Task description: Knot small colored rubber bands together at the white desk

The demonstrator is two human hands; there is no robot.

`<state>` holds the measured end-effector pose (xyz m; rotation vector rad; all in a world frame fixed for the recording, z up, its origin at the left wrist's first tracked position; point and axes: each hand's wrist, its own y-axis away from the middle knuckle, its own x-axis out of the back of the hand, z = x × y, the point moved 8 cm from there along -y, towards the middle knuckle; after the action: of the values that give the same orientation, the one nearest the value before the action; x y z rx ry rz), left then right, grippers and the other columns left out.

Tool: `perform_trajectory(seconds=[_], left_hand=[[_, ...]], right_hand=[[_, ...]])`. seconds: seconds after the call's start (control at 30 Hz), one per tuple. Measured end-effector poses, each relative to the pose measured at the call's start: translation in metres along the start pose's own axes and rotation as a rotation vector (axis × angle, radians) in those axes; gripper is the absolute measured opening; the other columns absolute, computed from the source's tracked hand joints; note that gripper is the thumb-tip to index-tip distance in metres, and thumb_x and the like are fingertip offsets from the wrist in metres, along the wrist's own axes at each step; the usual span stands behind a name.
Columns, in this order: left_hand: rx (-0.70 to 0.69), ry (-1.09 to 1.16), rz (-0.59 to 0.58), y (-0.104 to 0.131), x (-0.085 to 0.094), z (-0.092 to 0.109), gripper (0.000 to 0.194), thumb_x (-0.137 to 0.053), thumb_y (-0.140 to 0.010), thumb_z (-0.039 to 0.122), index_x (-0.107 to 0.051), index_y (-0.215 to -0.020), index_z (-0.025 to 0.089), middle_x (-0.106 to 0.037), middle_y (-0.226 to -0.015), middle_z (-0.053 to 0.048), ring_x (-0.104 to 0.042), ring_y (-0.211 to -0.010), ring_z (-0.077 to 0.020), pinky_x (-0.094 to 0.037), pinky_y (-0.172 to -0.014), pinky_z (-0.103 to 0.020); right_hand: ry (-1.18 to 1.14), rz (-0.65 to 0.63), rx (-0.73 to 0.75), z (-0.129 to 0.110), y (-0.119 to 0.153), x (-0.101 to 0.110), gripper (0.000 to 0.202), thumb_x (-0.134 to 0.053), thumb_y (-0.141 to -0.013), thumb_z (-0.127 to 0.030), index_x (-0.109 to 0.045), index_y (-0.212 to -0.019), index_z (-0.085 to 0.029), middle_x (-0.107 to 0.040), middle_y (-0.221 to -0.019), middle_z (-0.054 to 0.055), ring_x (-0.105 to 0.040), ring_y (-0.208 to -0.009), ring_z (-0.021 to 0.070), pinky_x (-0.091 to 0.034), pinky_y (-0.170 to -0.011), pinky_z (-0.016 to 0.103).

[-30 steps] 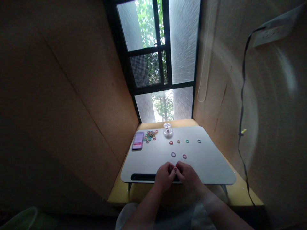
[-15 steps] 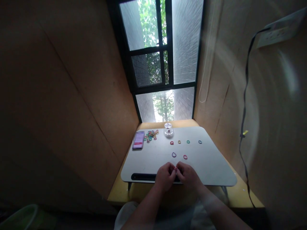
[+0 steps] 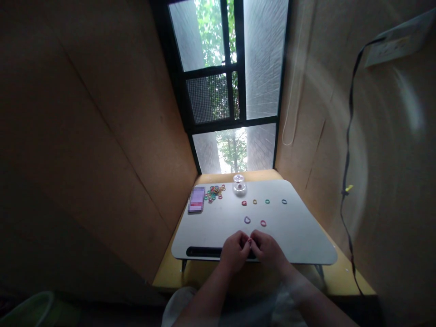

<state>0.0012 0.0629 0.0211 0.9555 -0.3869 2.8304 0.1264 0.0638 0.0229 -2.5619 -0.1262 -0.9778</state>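
Observation:
My left hand [image 3: 235,250] and my right hand [image 3: 267,248] meet above the front edge of the white table. Both are closed, thumbs and fingertips pinched together around a small reddish hair tie [image 3: 250,240], mostly hidden by the fingers. Just beyond them lie a purple hair tie [image 3: 247,220] and a pink hair tie [image 3: 263,223]. Farther back, a row holds a red hair tie [image 3: 244,203], a yellow one [image 3: 255,201], a green one [image 3: 267,201] and a dark blue one [image 3: 284,201].
A pile of mixed hair ties [image 3: 214,192] sits at the back left, beside a phone [image 3: 196,200]. A clear jar [image 3: 239,186] stands at the back. The white folding table [image 3: 299,236] has a dark slot [image 3: 204,251] along its front. Walls rise on both sides; a black cable [image 3: 346,159] hangs at right.

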Motion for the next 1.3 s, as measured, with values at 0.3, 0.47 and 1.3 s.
perform_trajectory(seconds=[0.3,0.47,1.3], left_hand=[[0.0,0.007,-0.006,0.0002,-0.0002,-0.001,0.016,-0.053,-0.088,0.032,-0.059,-0.081,0.019,-0.061,-0.07,0.001,-0.053,-0.064,-0.0129,-0.035,-0.06,-0.025],[0.0,0.01,-0.006,0.0009,-0.0002,-0.0009,0.016,-0.053,-0.088,0.033,-0.06,-0.081,0.02,-0.062,-0.071,0.001,-0.054,-0.065,-0.0128,-0.035,-0.06,-0.024],[0.001,-0.012,0.002,0.0012,-0.0008,-0.0018,0.016,-0.054,-0.088,0.032,-0.06,-0.081,0.019,-0.062,-0.07,0.002,-0.053,-0.064,-0.0121,-0.035,-0.06,-0.024]], right_hand=[[0.007,-0.016,-0.008,0.0007,-0.0003,-0.0009,0.017,-0.046,-0.087,-0.027,-0.05,-0.071,-0.021,-0.057,-0.064,-0.001,-0.052,-0.059,0.0137,-0.032,-0.057,0.025],[-0.003,-0.02,-0.011,0.0021,-0.0005,-0.0022,0.016,-0.046,-0.087,-0.025,-0.05,-0.072,-0.021,-0.058,-0.064,-0.001,-0.052,-0.059,0.0136,-0.033,-0.057,0.025],[0.004,-0.016,-0.003,-0.0013,0.0005,-0.0002,0.015,-0.047,-0.085,-0.024,-0.049,-0.071,-0.021,-0.057,-0.064,-0.002,-0.051,-0.059,0.0136,-0.031,-0.056,0.025]])
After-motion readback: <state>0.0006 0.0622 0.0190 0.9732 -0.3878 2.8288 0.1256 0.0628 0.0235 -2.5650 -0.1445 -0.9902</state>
